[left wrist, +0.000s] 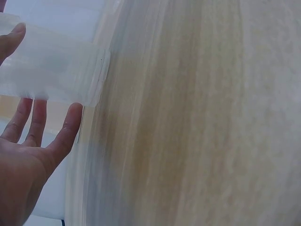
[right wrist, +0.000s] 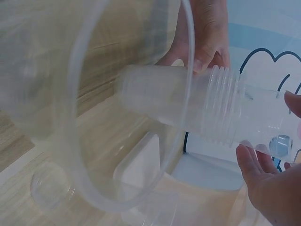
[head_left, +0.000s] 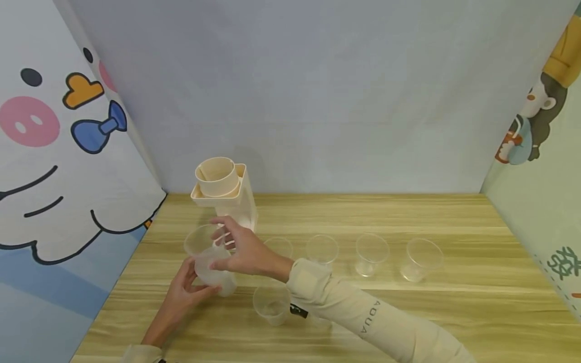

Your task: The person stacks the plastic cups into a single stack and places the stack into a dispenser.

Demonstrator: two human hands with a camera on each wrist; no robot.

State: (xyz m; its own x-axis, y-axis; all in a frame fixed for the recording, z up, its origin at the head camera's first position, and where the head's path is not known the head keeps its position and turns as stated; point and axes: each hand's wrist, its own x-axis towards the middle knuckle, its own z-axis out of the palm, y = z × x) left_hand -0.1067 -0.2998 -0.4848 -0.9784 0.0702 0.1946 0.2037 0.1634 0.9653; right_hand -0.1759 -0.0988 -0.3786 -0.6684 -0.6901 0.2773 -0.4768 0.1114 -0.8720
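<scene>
In the head view, the left hand [head_left: 183, 292] holds the lower part of a tilted stack of clear cups [head_left: 211, 264] over the counter [head_left: 408, 312], and the right hand [head_left: 245, 247] grips its upper part, beside a cream stand [head_left: 222, 184]. Single cups [head_left: 372, 249] stand to the right. The left wrist view shows fingers and thumb around the stack. In the right wrist view, fingers and thumb hold the clear end beyond the ribbed rims.
</scene>
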